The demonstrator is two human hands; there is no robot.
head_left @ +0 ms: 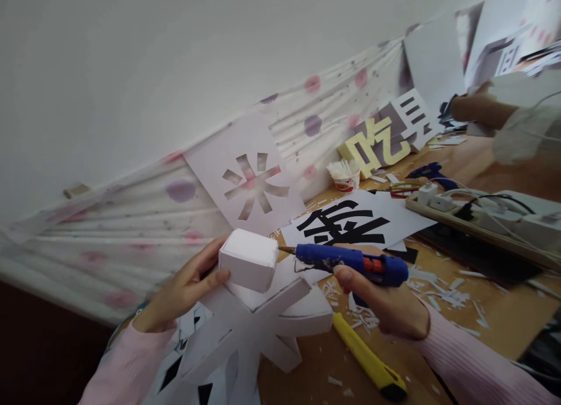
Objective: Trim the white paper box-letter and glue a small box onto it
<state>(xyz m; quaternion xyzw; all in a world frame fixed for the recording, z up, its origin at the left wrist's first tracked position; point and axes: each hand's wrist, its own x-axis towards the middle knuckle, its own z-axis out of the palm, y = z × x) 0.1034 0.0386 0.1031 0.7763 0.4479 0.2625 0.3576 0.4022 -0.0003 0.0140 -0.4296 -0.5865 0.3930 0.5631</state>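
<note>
In the head view my left hand [197, 279] grips a small white box-shaped piece [248, 260] of foam or card, thumb on its near face. My right hand [381, 300] is closed around a blue hot glue gun [333, 258] with a red part in its body. The gun points left, its metal nozzle at the right edge of the white piece; whether they touch I cannot tell. Just below lies a large white three-dimensional character [249, 335] with radiating strokes. Beside it rests a yellow utility knife [368, 355].
A white sheet with a cut-out character [210, 174] leans on the wall covering. Behind are a black-printed sheet [407, 215], a paper cup [346, 180], a yellow character [381, 145] and a power strip [464, 218]. Paper scraps litter the wooden table. Another person's hand [477, 110] is at right.
</note>
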